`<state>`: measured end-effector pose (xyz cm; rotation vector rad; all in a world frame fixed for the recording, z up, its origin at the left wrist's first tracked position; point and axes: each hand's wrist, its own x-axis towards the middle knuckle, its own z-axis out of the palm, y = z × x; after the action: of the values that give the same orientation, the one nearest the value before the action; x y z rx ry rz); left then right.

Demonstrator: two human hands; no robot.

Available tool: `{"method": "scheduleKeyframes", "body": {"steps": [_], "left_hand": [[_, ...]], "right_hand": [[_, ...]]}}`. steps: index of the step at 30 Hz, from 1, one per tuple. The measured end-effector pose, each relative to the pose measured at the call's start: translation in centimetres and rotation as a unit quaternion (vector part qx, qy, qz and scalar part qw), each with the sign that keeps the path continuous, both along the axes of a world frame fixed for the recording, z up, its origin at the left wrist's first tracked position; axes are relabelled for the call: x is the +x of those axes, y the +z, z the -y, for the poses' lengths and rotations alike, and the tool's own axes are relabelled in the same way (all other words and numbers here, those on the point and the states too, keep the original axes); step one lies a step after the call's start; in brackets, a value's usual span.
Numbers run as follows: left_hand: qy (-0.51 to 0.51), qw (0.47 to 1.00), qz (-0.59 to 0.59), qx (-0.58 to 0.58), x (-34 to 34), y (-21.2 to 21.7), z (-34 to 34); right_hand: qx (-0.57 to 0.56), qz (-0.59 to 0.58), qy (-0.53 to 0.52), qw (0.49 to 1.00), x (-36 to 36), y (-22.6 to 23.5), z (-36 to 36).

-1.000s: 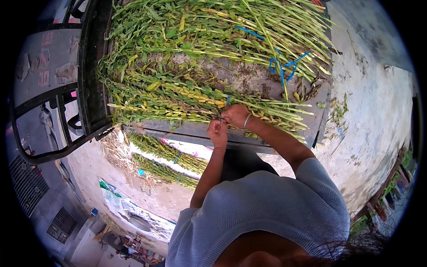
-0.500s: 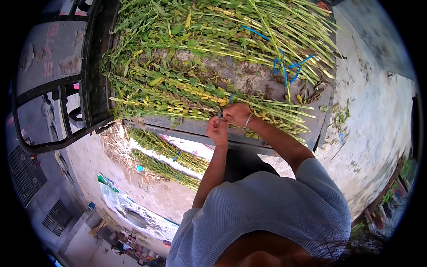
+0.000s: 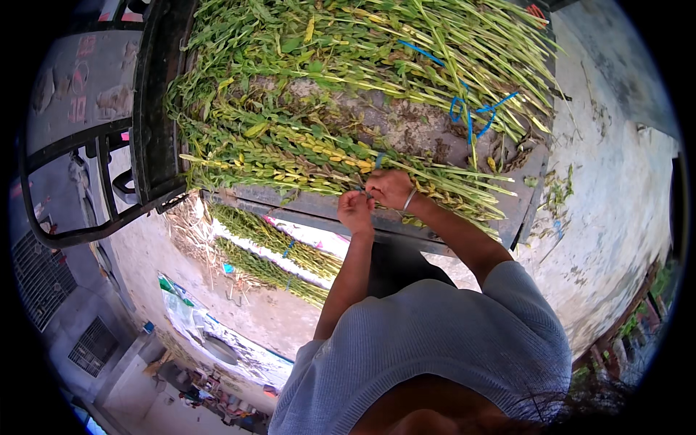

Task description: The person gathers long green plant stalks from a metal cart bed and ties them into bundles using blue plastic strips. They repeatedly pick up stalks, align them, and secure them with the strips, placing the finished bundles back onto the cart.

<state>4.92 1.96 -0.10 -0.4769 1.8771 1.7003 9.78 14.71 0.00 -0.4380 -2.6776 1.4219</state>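
A long bundle of green and yellow podded stalks lies along the near edge of a cart bed, its bare cut ends to the right. A blue tie crosses it just beyond my hands. My left hand is closed in a pinch at the bundle's near side. Touching it, my right hand, with a bracelet at the wrist, is closed too, its knuckles over the stalks. Between the fingertips a small bit of the tie shows; most of it is hidden by the fingers.
A thick layer of stalks fills the bed's far side, with a loose blue strip on it. A dark metal frame bounds the bed's left. Tied bundles lie on the ground below, left of me.
My hands have come closer together at the tie, the left one shifting slightly right. Less of the tie shows between the fingers. The bundle stays in place.
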Motion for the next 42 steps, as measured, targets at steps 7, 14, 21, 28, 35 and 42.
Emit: {"method": "scheduleKeyframes", "body": {"steps": [7, 14, 21, 28, 35, 42], "left_hand": [[-0.265, 0.953, -0.124, -0.075, -1.6, 0.5, 1.3], [-0.296, 0.955, 0.016, -0.028, -2.6, 1.0, 1.2], [-0.357, 0.932, -0.007, -0.059, -3.8, -0.3, 2.0], [-0.096, 0.94, 0.299, 0.136, -2.5, 1.3, 1.4], [-0.03, 0.93, 0.285, 0.232, -1.0, 0.1, 2.3], [-0.045, 0.926, 0.287, 0.242, -1.0, -1.1, 3.2]], "right_hand": [[0.005, -0.002, -0.007, 1.0, 0.3, 0.8, 0.0], [-0.008, -0.012, -0.023, 1.0, 0.5, 0.6, 0.3], [-0.08, -0.015, -0.022, 0.996, 0.5, 1.0, -0.6], [-0.088, -0.095, -0.052, 0.99, 1.7, 0.8, 0.2], [0.003, -0.072, -0.037, 0.997, 1.8, 0.9, 0.9], [0.13, -0.014, -0.04, 0.991, 1.6, 1.1, 2.1]]}}
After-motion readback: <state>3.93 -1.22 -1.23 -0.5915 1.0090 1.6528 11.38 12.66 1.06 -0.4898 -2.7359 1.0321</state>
